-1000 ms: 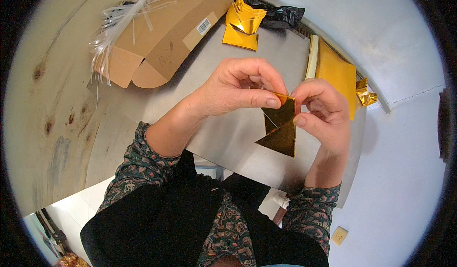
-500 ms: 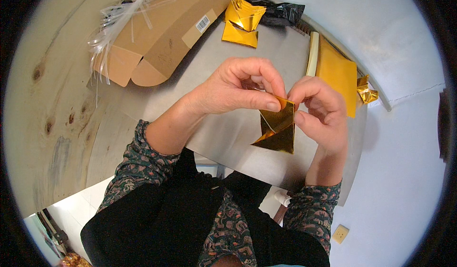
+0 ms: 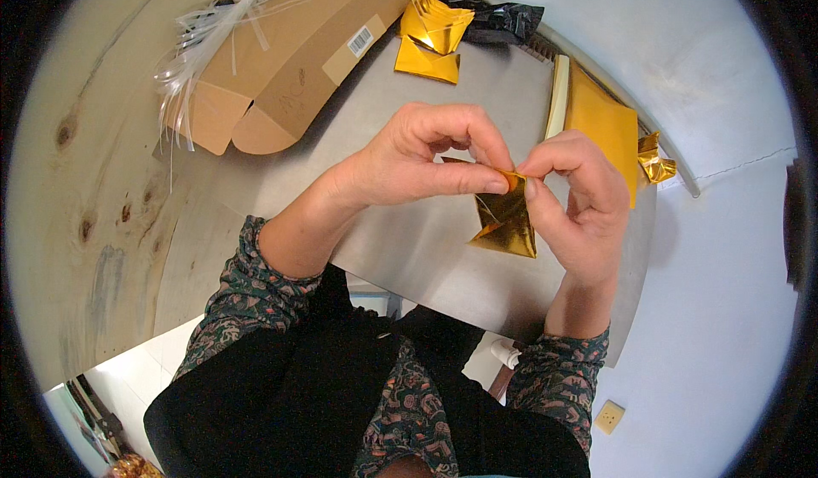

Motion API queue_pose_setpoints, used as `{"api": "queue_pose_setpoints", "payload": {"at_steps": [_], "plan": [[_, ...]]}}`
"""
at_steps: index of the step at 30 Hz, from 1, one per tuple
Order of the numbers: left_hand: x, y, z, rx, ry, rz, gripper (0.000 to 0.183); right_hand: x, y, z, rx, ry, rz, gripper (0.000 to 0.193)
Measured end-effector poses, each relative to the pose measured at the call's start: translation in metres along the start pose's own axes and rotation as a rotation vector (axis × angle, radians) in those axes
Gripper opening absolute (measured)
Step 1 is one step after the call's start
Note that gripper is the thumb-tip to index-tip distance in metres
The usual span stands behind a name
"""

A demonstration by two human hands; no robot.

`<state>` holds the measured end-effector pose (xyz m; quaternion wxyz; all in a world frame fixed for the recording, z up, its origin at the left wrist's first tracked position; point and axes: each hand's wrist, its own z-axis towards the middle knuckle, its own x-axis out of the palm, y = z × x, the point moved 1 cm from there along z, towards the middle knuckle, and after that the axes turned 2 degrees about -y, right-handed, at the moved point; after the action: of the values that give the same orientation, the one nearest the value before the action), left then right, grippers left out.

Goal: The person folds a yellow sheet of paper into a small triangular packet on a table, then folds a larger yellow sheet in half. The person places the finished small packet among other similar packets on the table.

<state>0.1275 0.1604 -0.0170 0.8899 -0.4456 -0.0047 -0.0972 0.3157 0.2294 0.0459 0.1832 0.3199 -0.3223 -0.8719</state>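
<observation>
A folded piece of shiny gold foil paper (image 3: pixel 508 224) hangs between my two hands, above the grey tabletop. My left hand (image 3: pixel 430 158) pinches its upper edge between thumb and fingers. Thumb and forefinger of my right hand (image 3: pixel 579 192) close on the upper right corner, close beside the left fingertips. Below the fingers the foil shows a diagonal fold and a pointed lower left corner. Part of it is hidden behind my left thumb.
Folded gold foil pieces (image 3: pixel 430 39) lie at the far side, before black plastic (image 3: pixel 503 23). At far left stands a cardboard box (image 3: pixel 290 60) draped with clear plastic strips (image 3: pixel 200 73). A stack of gold sheets (image 3: pixel 601 124) and crumpled foil (image 3: pixel 656 158) lie by the wall.
My right hand has shifted its pinch up onto the foil's top corner. The foil's lower end has swung slightly up and to the right. The left hand keeps its hold.
</observation>
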Motion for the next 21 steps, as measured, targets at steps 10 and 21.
{"api": "queue_pose_setpoints", "payload": {"at_steps": [10, 21], "plan": [[0.0033, 0.0028, -0.0008, 0.038, -0.030, -0.005, 0.011, 0.0011, 0.0028, -0.0035, 0.070, -0.013, 0.011, 0.011], [-0.0005, 0.0012, -0.0005, 0.117, -0.126, 0.156, 0.016, 0.0038, 0.0011, -0.0005, -0.003, -0.059, -0.040, 0.017]]}}
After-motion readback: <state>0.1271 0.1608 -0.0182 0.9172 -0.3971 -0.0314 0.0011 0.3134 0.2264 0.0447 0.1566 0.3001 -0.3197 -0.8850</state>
